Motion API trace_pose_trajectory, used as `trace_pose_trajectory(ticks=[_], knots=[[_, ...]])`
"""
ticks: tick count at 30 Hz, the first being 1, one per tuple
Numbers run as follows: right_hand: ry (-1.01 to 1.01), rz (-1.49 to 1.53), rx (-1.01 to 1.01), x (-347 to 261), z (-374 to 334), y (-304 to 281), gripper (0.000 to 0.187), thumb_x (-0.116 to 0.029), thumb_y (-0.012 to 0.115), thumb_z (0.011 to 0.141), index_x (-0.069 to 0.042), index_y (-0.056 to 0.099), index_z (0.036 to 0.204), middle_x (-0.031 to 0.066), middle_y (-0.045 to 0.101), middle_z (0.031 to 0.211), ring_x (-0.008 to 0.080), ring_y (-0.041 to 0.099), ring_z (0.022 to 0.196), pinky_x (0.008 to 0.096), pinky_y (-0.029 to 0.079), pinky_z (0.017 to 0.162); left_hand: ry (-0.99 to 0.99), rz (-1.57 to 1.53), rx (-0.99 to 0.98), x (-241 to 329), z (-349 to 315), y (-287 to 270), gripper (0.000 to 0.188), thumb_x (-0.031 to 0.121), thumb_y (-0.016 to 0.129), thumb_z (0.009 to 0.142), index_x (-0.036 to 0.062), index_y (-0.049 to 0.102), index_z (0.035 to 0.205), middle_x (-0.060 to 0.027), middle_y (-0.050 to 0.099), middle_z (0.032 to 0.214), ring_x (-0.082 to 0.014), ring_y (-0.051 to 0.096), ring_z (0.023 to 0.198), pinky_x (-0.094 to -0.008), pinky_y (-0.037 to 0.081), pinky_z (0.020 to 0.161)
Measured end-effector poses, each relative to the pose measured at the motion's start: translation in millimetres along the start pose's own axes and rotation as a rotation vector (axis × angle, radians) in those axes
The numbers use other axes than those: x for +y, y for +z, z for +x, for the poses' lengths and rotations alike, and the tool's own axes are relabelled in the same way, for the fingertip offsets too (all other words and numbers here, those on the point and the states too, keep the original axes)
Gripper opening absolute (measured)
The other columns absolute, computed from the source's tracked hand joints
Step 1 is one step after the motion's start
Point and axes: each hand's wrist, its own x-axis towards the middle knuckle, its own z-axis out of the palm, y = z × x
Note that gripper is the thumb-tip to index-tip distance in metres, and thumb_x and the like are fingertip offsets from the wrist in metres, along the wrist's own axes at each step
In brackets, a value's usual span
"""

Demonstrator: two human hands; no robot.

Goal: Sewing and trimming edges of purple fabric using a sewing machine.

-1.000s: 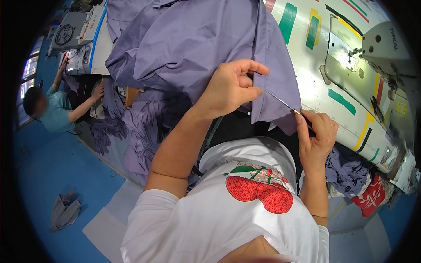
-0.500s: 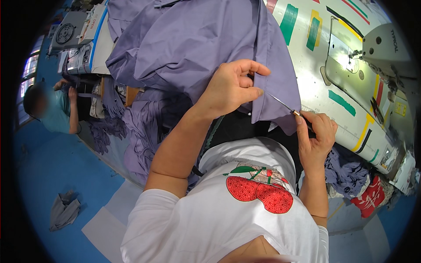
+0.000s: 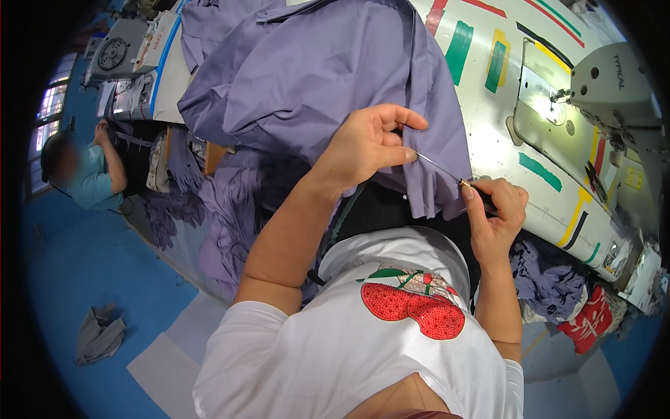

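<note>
A large purple cloth garment (image 3: 314, 77) lies bunched over the worktable's near edge and hangs down toward my lap. My left hand (image 3: 363, 146) is closed on a fold of it, thumb and fingers pinching near the seam. My right hand (image 3: 499, 216) grips the dark handle of a thin metal awl (image 3: 441, 170). The awl's shaft slants up and left across the cloth, its tip meeting my left thumb. Whether the tip is inside the fold I cannot tell.
The sewing machine (image 3: 614, 84) stands at the right on the white table (image 3: 481, 129), marked with coloured tape strips. Small thread snips (image 3: 595, 183) lie beside it. Purple cloth piles (image 3: 548, 272) sit below at right and at left. A person (image 3: 87, 171) works at far left.
The garment's right-hand edge has drawn in and its lower end hangs in narrower folds. Both hands have shifted slightly down and left, still holding the cloth and the awl.
</note>
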Motion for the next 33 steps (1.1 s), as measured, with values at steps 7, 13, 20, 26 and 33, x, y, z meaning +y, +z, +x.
trace_pose_trajectory(ticks=[7,13,20,26,33], knots=[[0.018,0.049,0.024,2.2,-0.6,1.5,0.014,-0.018,0.075,0.079,-0.008,0.066,0.077,0.0013,0.061,0.069,0.0175,0.051,0.062,0.0321,0.030,0.072,0.008,-0.027,0.018,-1.3,0.4,0.6,0.038,-0.007,0.067,0.080,-0.0074,0.056,0.116,-0.0026,0.062,0.085,-0.0050,0.060,0.071,-0.0186,0.049,0.068],[0.249,0.335,0.137,12.4,-1.3,-5.6,0.009,-0.015,0.075,0.080,-0.008,0.069,0.081,0.0003,0.062,0.073,0.0161,0.047,0.065,0.0311,0.030,0.074,0.090,-0.023,0.103,-4.8,0.3,-5.3,0.038,-0.008,0.067,0.079,-0.0075,0.057,0.116,-0.0022,0.060,0.095,-0.0022,0.054,0.068,-0.0176,0.048,0.066],[-0.019,-0.066,-0.006,-2.8,4.9,-4.9,0.013,-0.018,0.077,0.078,-0.010,0.067,0.078,0.0001,0.061,0.072,0.0165,0.053,0.068,0.0327,0.030,0.077,0.063,0.068,0.063,-3.4,-2.4,-7.2,0.040,-0.008,0.066,0.079,-0.0067,0.058,0.118,0.0075,0.048,0.072,0.0025,0.036,0.058,-0.0148,0.034,0.056],[0.001,-0.087,-0.006,-3.2,5.6,-2.7,0.014,-0.018,0.077,0.078,-0.010,0.067,0.079,0.0002,0.061,0.072,0.0169,0.053,0.067,0.0333,0.030,0.077,0.060,0.062,0.068,-3.5,0.2,-6.4,0.037,-0.006,0.067,0.080,-0.0058,0.059,0.116,0.0101,0.045,0.063,0.0023,0.034,0.055,-0.0159,0.029,0.053],[-0.011,-0.111,-0.018,-2.4,5.2,-1.6,0.014,-0.018,0.078,0.077,-0.010,0.067,0.079,0.0006,0.061,0.071,0.0171,0.054,0.067,0.0334,0.031,0.076,0.045,0.056,0.071,-2.8,-1.3,-5.3,0.036,-0.005,0.067,0.080,-0.0050,0.059,0.115,0.0095,0.045,0.061,0.0018,0.035,0.055,-0.0169,0.027,0.052]])
